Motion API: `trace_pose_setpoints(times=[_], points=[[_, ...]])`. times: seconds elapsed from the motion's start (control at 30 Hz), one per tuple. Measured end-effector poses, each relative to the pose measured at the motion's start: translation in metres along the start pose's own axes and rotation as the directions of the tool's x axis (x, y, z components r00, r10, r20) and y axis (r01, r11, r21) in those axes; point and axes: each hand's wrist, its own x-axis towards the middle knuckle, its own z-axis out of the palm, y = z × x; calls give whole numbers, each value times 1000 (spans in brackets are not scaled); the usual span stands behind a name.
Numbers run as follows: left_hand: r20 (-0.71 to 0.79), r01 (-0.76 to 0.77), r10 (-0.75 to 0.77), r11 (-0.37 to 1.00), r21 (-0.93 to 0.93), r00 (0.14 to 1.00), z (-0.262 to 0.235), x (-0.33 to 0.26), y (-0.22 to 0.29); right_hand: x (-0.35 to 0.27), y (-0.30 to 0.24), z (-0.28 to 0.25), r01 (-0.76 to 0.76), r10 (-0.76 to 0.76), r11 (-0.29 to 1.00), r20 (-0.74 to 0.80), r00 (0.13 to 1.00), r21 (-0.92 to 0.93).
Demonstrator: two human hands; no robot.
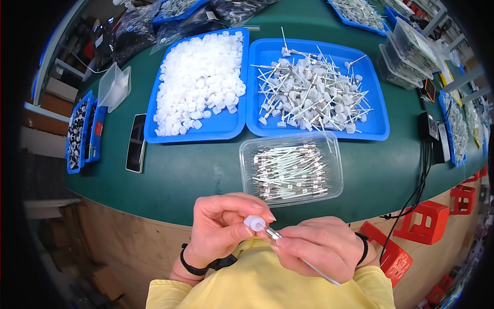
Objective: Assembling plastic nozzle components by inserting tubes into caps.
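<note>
Close to my body, my left hand [216, 225] pinches a small white plastic cap [253, 222] between thumb and fingers. My right hand [320, 246] grips a thin pale rod [318, 271] near its shiny metal fitting. The fitting's slim tip meets the cap; how deep it sits inside, I cannot tell. Just beyond my hands is a clear plastic box [337, 180] of similar rods with metal ends. Farther back, a blue tray [198, 136] is heaped with loose white caps. Beside it on the right, another blue tray [381, 116] holds rods with caps on their ends.
A phone [136, 143] lies on the green table [190, 190] at the left, near narrow blue bins [77, 134] of small parts. Stacked clear boxes [411, 56] and black cables [426, 175] are at the right. Red stools [426, 221] stand past the table edge.
</note>
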Motion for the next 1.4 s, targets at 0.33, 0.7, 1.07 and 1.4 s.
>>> trace_pose_setpoints(times=[0.33, 0.7, 1.07, 1.4], points=[[27, 7, -6, 1000, -9, 1000, -2, 2, 1, 2, 0, -1, 24, -24, 999, 18, 1000, -22], [-6, -41, 41, 997, 62, 999, -5, 1, 1, 1, 0, 3, 67, -62, 993, 45, 997, -101], [-28, -134, 138, 985, 104, 990, -3, 1, -4, 2, -3, 5, 35, -23, 983, 70, 997, -183], [-8, -205, 219, 926, 317, 976, -7, -2, -4, 6, -8, 5, -48, 66, 984, 95, 993, -174]])
